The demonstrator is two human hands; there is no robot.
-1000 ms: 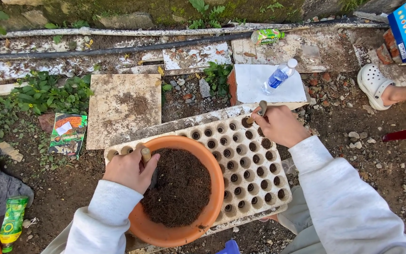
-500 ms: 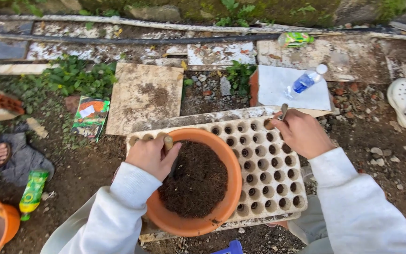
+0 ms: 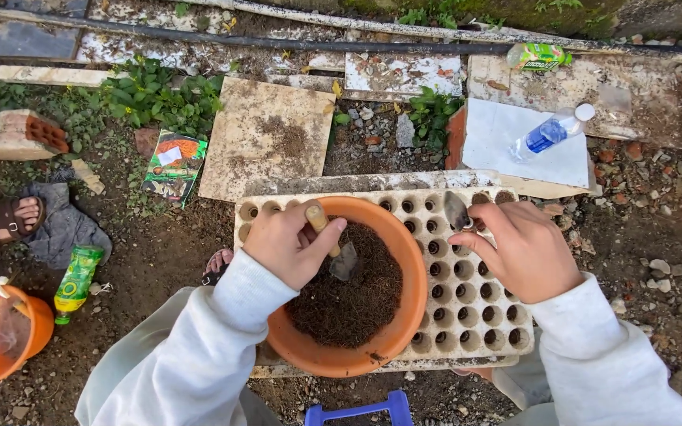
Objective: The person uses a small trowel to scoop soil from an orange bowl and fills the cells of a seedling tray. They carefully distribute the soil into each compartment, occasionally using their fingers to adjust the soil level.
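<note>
In the head view, the left hand [image 3: 290, 244] has its fingers clamped on a small trowel [image 3: 333, 244] over the orange pot [image 3: 416, 304] of soil, mid-frame. The right hand [image 3: 518, 248] pinches a spoon [image 3: 458, 211] above the seed tray [image 3: 475, 304]; its handle is hidden. The pot covers the tray's left part.

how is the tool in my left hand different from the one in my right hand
The left hand grips a small trowel by a wooden handle, its blade down in the soil of the orange pot. The right hand pinches a spoon with its bowl raised over the seed tray, clear of the soil. Both have grey metal ends.
</note>
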